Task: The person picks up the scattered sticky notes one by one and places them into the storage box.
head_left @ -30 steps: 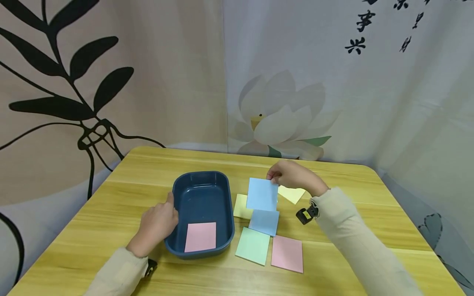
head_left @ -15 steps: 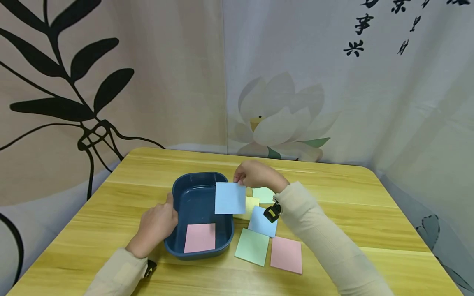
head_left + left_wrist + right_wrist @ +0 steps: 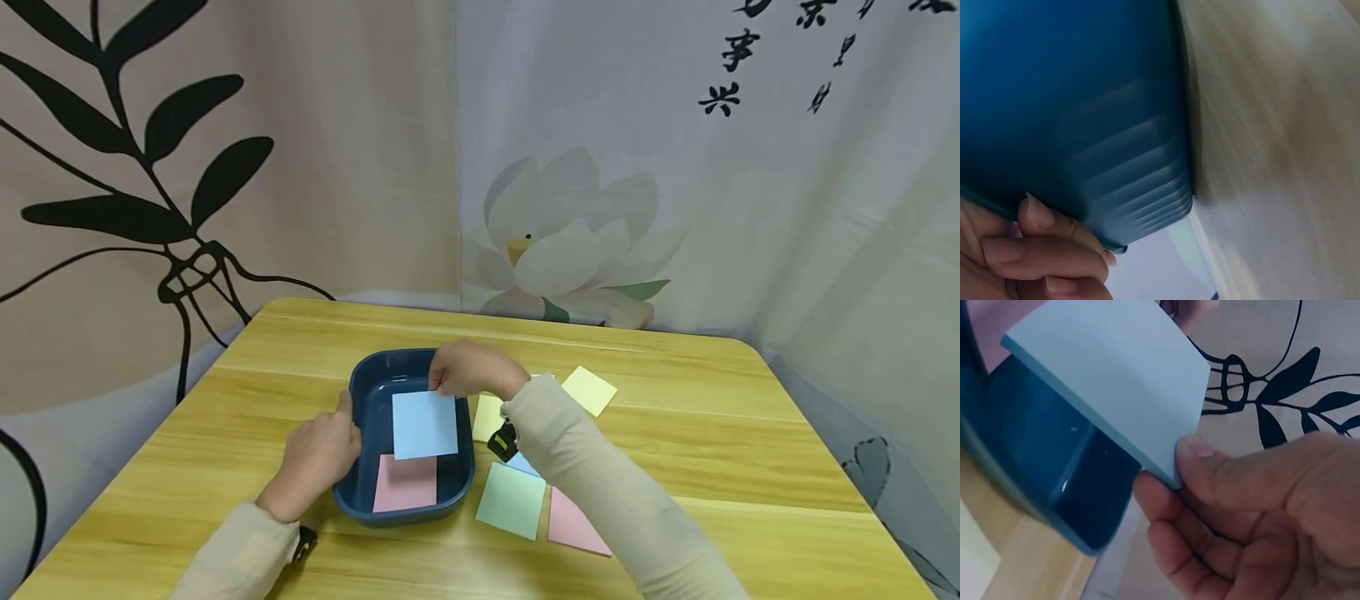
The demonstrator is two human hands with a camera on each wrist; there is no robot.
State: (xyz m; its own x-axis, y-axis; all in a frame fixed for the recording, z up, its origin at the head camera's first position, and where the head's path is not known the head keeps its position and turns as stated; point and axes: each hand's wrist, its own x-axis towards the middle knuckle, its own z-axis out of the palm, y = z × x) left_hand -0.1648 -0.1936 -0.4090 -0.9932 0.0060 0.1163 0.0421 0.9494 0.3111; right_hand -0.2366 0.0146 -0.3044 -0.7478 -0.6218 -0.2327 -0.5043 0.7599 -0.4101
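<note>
A blue sticky note pad [image 3: 424, 426] is pinched by one corner between the thumb and fingers of my right hand [image 3: 472, 368]. It hangs over the dark blue rectangular basin [image 3: 402, 386]; the right wrist view shows its thick edge. In the basin's near end lies a pink sticky note pad [image 3: 405, 487], its far edge covered by the blue one. My left hand [image 3: 318, 454] grips the basin's left rim, with curled fingers [image 3: 1054, 256] against the outer wall in the left wrist view.
Right of the basin lie a green pad [image 3: 512, 500], a pink pad [image 3: 573, 525], a blue pad [image 3: 522, 465] and a yellow pad [image 3: 487, 419]. Another yellow pad [image 3: 590, 390] is farther back. My right sleeve [image 3: 600, 492] partly hides several. Behind the wooden table [image 3: 720, 450] hangs a printed curtain [image 3: 360, 167].
My right hand has carried the blue pad leftward from above the pads on the table to over the basin. My left hand and the basin stay in place.
</note>
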